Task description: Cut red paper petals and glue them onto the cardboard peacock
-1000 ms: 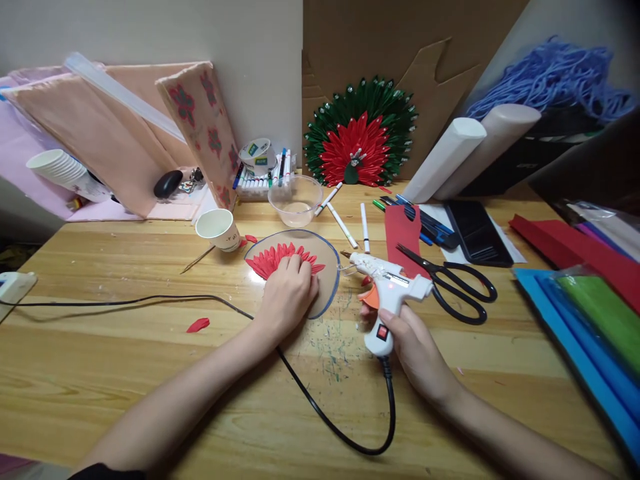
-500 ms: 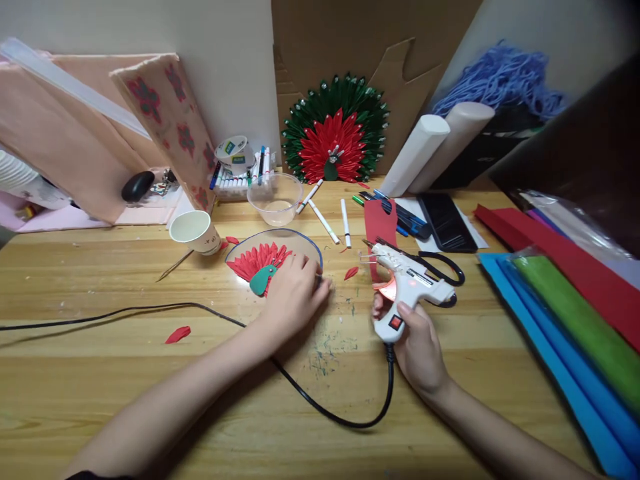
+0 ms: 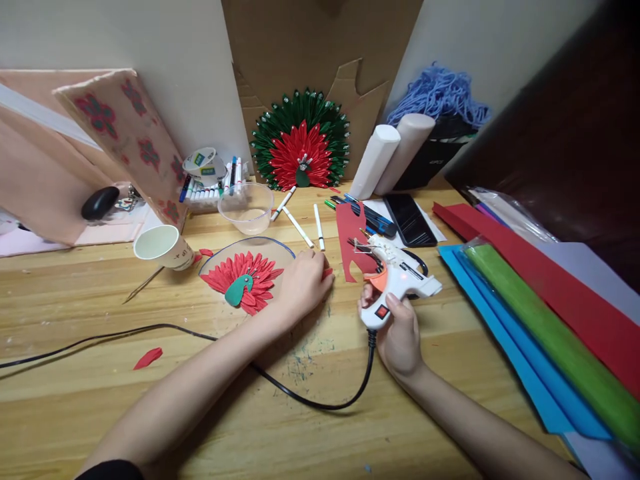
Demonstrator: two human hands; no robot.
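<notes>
In the head view: right hand (image 3: 400,330) clamped round the handle of a white glue gun (image 3: 397,270), nozzle pointing away and to the left; left hand (image 3: 306,283) with fingers drawn together at a single red petal (image 3: 327,273), firmness of grip impossible to tell. Just left of the left hand, partly hidden by it, a round disc (image 3: 273,253) under fanned petals (image 3: 215,277) and a green cutout (image 3: 239,291); farther left, a paper cup (image 3: 164,247). Just beyond the right hand, a red sheet (image 3: 350,243).
</notes>
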